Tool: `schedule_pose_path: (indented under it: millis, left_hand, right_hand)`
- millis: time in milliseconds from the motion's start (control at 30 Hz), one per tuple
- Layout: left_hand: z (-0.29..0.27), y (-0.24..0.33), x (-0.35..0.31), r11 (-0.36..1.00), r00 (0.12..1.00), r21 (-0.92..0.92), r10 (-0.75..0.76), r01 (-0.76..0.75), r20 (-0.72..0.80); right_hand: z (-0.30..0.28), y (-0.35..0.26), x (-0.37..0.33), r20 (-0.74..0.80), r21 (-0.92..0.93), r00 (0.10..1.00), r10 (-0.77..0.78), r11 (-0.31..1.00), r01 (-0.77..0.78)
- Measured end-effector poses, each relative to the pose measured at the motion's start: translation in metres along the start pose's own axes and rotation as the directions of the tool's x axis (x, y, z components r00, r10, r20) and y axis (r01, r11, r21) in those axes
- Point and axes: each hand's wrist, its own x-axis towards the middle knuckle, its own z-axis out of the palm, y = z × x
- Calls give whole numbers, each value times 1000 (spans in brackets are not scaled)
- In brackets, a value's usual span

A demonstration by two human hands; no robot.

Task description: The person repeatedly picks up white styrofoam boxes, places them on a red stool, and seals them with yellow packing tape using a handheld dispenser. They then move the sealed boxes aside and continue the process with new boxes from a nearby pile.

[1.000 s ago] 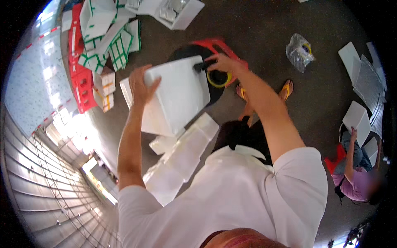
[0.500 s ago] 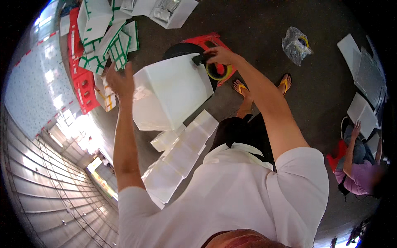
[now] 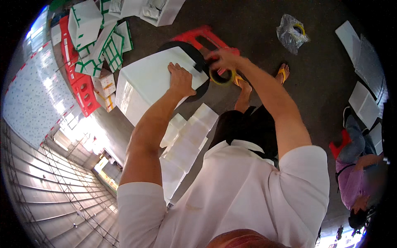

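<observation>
White box [image 3: 147,68] sits tilted to view on a dark round base [image 3: 200,91], red stand [image 3: 215,41] just beyond. L hand [image 3: 181,80] flat on its upper face, fingers spread, gripping nothing. R hand [image 3: 225,61], a bit blurred, curled round the tape gun [image 3: 202,67] w/ yellow roll, right at box's R edge.

Progress: prob. mid-taping; box looks shut, but no finished strip made out on faces in view; far sides hidden, can't tell. Stacked boxes [image 3: 186,142] nearby, tape on them unclear; green-taped pcs [image 3: 111,49] upper L.

Writing: none seen on box; pale sheet [image 3: 33,91] far L has tiny repeated marks, too small to read.
</observation>
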Motion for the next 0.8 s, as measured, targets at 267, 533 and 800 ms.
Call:
schedule_pose_path:
  millis: [267, 533, 800]
  left_hand:
    - [-29, -87, 25, 878, 1000, -477, -21, 27, 18]
    - [56, -160, -73, 615, 620, -749, -494, -247, -610]
    - [119, -208, -30, 237, 500, -971, -837, -39, -225]
  right_hand:
    - [53, -7, -15, -209, 503, 939, 275, 853, -138]
    - [20, -15, 66, -380, 103, 919, 104, 992, -70]
    - [92, 37, -55, -186, -2, 977, 102, 995, -104]
